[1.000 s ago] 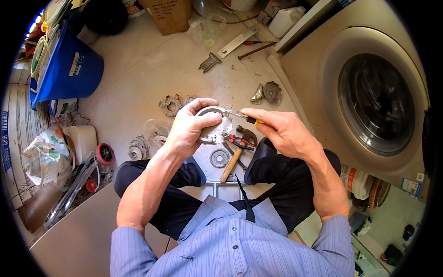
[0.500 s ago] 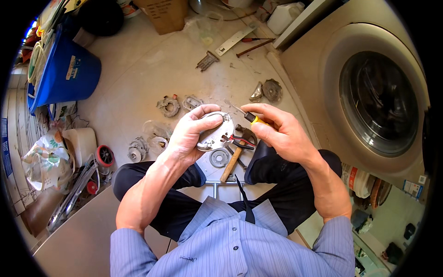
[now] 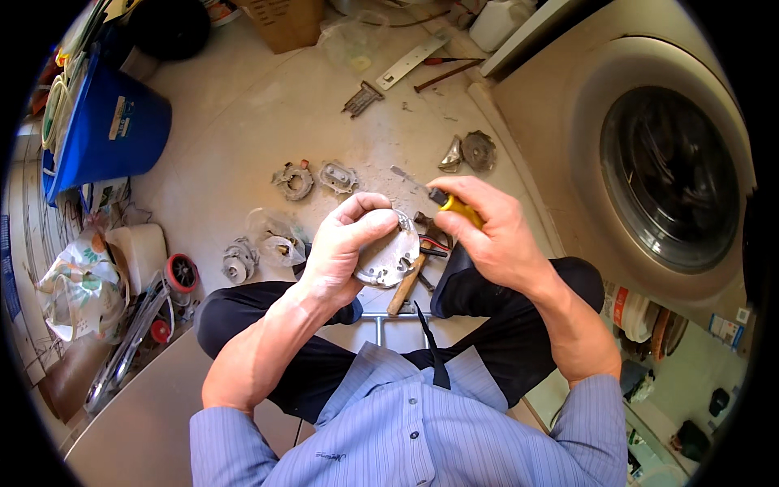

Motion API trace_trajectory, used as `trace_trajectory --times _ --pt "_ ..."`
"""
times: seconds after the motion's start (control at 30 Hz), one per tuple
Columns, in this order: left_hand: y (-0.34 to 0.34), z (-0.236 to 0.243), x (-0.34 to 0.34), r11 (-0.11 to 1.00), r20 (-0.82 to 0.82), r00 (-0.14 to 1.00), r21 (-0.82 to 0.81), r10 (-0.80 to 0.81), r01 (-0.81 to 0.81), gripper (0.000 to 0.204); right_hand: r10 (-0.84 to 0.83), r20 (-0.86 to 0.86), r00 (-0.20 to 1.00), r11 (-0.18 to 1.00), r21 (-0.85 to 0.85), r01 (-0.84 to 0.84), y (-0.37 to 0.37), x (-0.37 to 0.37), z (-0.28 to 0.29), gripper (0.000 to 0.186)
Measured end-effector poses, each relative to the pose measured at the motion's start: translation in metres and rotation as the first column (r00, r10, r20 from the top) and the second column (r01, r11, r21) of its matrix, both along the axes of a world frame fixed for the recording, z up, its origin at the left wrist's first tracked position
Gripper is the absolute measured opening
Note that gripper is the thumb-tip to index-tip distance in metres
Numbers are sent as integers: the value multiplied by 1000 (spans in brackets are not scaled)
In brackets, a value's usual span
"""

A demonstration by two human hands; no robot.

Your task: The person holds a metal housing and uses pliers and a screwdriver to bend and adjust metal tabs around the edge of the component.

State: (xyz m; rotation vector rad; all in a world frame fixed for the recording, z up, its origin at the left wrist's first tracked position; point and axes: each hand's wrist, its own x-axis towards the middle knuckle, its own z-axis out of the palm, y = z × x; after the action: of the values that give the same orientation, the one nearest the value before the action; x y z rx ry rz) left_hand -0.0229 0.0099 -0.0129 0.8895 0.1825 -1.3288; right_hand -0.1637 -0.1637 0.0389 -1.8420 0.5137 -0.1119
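Observation:
My left hand [image 3: 341, 243] grips a round, dirty metal plate [image 3: 389, 260] with holes, thumb on its upper face. My right hand [image 3: 495, 235] is wrapped round a yellow-and-black screwdriver [image 3: 458, 209], its blade pointing up-left, just above and apart from the plate. Beneath, partly hidden, lie a wooden-handled hammer [image 3: 404, 292] and red-black pliers [image 3: 434, 248]. Beyond the plate are grey metal parts [image 3: 337, 176], a ring-shaped piece [image 3: 301, 186], a toothed disc [image 3: 478, 150], and a plastic bag with parts [image 3: 276, 227].
A washing machine [image 3: 552, 154] stands at right, a blue bucket [image 3: 138, 138] at upper left. A cardboard box [image 3: 284, 20], white jug [image 3: 493, 24] and metal strip [image 3: 406, 65] lie at the back, a folded trolley [image 3: 122, 357] at lower left. My knees flank the tools.
My left hand and the plate have lowered, the plate turning. My right hand has lifted the screwdriver away from the plate, its blade now angled upward.

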Motion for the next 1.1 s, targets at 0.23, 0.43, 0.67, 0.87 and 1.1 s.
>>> trace_trajectory --times 0.23,0.43,0.67,0.87,1.1 --pt "-5 -4 4 983 22 984 36 179 -180 30 77 30 997 954 -293 -65 -9 -7 5 27" --pt "-3 2 1 982 141 976 71 165 -177 29 142 16 990 817 -567 -108 -5 -8 -2 23" --pt "-2 -4 0 984 221 963 43 158 -171 28 152 -21 988 749 -650 -129 -6 -10 -1 22" --pt "0 0 13 993 649 753 -42 109 -108 20 41 111 993 835 -550 27 -15 -8 -31 15" --pt "-8 14 45 978 621 756 -111 207 -177 22 40 -591 806 914 -303 -268 25 -50 -235 29"
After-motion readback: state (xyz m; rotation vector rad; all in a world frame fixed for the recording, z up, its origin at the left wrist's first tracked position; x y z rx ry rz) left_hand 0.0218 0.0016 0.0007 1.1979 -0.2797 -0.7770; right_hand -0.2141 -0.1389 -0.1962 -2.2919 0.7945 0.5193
